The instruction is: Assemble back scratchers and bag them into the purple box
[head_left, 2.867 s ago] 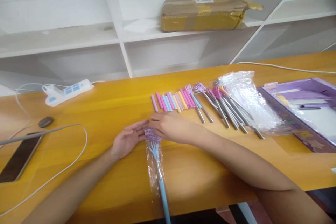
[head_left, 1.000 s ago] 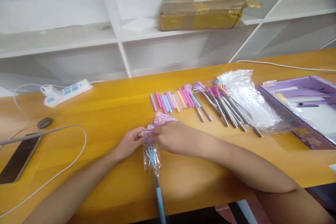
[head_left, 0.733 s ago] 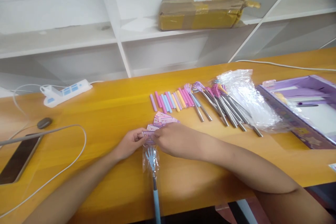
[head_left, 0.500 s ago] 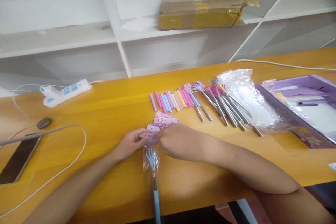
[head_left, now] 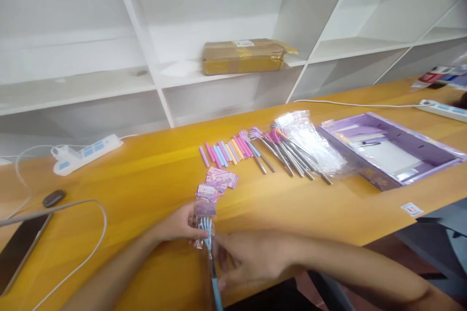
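Left hand (head_left: 180,223) pinching bagged scratcher (head_left: 206,227) top, right hand (head_left: 244,260) gripping shaft, palm up

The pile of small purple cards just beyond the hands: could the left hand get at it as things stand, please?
Probably yes: the pile of small purple cards lies just beyond the left hand with bare table between, though that hand is pinching the bagged back scratcher.

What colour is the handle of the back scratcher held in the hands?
Light blue handle, seen in the head view.

No legible text or labels anywhere.
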A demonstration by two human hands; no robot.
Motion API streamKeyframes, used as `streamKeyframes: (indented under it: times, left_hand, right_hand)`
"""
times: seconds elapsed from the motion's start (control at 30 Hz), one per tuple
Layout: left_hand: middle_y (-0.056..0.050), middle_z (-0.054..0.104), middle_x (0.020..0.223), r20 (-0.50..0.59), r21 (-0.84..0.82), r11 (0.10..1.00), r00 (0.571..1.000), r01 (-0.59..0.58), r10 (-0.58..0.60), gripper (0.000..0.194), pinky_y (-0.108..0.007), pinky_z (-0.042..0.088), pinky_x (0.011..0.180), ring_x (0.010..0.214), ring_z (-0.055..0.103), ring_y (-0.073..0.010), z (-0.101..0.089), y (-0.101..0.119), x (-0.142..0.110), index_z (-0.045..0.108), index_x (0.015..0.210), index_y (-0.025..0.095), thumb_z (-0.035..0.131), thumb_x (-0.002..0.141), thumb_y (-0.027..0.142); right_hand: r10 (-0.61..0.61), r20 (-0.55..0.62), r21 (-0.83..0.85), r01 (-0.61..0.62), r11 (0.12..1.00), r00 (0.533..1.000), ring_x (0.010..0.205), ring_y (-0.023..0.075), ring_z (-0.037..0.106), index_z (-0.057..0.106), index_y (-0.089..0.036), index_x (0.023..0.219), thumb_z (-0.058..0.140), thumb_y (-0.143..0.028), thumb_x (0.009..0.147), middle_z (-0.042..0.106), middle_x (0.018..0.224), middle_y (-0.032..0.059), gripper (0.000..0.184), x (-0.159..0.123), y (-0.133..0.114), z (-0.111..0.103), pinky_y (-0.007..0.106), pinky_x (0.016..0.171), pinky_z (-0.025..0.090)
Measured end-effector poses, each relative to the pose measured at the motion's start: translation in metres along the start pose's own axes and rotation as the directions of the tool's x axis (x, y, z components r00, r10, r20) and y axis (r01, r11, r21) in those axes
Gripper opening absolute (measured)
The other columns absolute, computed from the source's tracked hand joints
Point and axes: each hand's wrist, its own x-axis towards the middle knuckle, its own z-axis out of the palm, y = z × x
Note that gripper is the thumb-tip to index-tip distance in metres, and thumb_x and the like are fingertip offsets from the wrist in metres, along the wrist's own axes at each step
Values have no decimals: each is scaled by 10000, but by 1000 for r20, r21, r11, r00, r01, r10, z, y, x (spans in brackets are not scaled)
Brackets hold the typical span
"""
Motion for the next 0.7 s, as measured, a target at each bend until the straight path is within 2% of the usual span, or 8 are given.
streamKeyframes:
  times: [0.1, 0.17, 0.23, 0.3, 0.4, 0.5, 0.6, 0.7]
  left_hand:
    - [-15, 749, 798, 9, -3, 1000, 1000, 1, -1, 587, -197, 481, 483, 545, 686, -128, 3, -3, 0, 560, 1196, 169, 927, 809, 416]
    - [-31, 763, 834, 7, -25, 999, 1000, -23, 23, 573, -197, 491, 474, 555, 692, -129, 7, -5, 1, 565, 1141, 169, 939, 792, 428]
    - [-45, 772, 854, 13, -61, 997, 998, -54, 55, 563, -199, 507, 472, 561, 704, -136, 12, -6, 3, 561, 1122, 172, 938, 795, 432]
    - [-50, 778, 847, 31, -86, 993, 996, -75, 78, 560, -197, 503, 461, 542, 708, -143, 16, -8, 4, 560, 1146, 178, 931, 808, 425]
    - [-88, 797, 864, 92, -116, 987, 988, -111, 122, 496, -209, 511, 466, 550, 730, -169, 18, -9, 4, 607, 1129, 162, 879, 855, 473]
    - [-158, 817, 965, 120, -237, 950, 965, -202, 235, 501, -260, 566, 526, 634, 782, -231, 13, -8, 2, 650, 1154, 146, 719, 943, 595]
    - [-208, 819, 1064, 101, -276, 926, 950, -257, 294, 465, -283, 599, 600, 720, 813, -260, 3, -4, 3, 658, 1210, 149, 644, 983, 555]
    - [-210, 823, 1017, 96, -263, 934, 957, -240, 273, 406, -264, 594, 611, 724, 810, -247, -1, -1, 5, 679, 1174, 139, 641, 988, 498]
  right_hand:
    - [93, -63, 268, -73, 961, 994, 654, 119, 622, 590, -196, 1227, 726, -433, 937, 675, 813, -19, 399, -9, 10, 44, 189, 577, 439]
    - [178, -255, 335, -86, 938, 950, 737, 132, 644, 587, -189, 1165, 776, -377, 882, 687, 866, -4, 389, -8, 15, 68, 191, 622, 462]
    - [233, -406, 418, -47, 907, 883, 778, 144, 655, 586, -178, 1102, 803, -326, 832, 687, 909, 11, 376, -2, 20, 86, 205, 656, 481]
    - [224, -439, 491, 24, 871, 870, 753, 142, 652, 593, -173, 1102, 797, -301, 818, 681, 916, 11, 372, 9, 24, 99, 219, 663, 489]
    - [123, -460, 513, 150, 845, 879, 764, 133, 631, 655, -175, 1127, 806, -291, 802, 688, 928, 3, 376, 24, 30, 104, 232, 714, 490]
    - [58, -551, 464, 248, 850, 833, 833, 159, 634, 710, -154, 995, 836, -385, 807, 705, 928, 26, 323, 17, 36, 76, 263, 784, 503]
    - [-12, -766, 174, 225, 959, 643, 961, 217, 673, 728, -156, 972, 700, -458, 956, 744, 1046, 96, 303, -34, 42, 10, 337, 890, 518]
    - [-49, -980, -93, -226, 970, 195, 1028, 232, 668, 728, -163, 1124, 569, -310, 1042, 719, 1235, 190, 232, -118, 54, -76, 358, 907, 479]
